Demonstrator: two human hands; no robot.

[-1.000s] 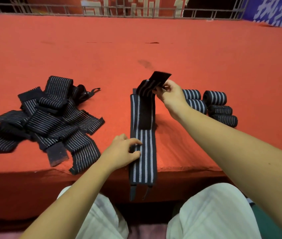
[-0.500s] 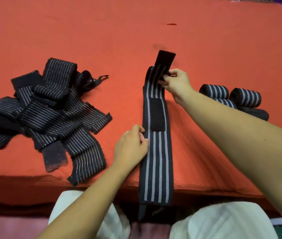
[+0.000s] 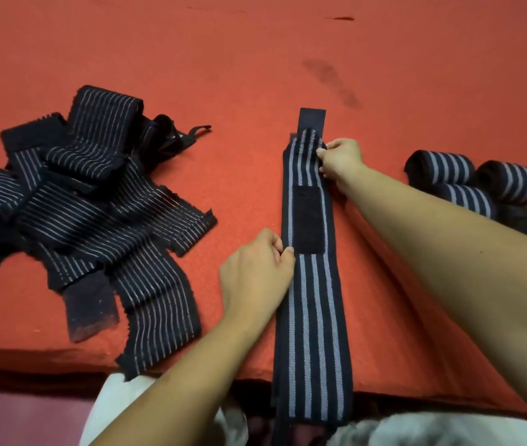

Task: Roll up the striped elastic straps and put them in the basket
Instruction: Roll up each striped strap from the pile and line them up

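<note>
A bench (image 3: 255, 59) covered in fuzzy red felt fills the view, marked by a dark smudge farther back. On its left lies a loose pile (image 3: 94, 214) of black ribbed elastic bands with thin pale stripes, overlapping and too tangled to count. In the middle one long strap (image 3: 310, 300) lies flat and straight – black woven cloth with four broad grey stripes – its near end hanging over the bench edge. It carries a rough black rectangular patch (image 3: 307, 220) and a plain black tab (image 3: 312, 119) at the far end. To the right sit four tight rolls (image 3: 442, 165), close together. The left hand (image 3: 255, 278) pinches the strap's left edge midway with curled fingers; the right hand (image 3: 341, 159) pinches its right edge near the far end.
</note>
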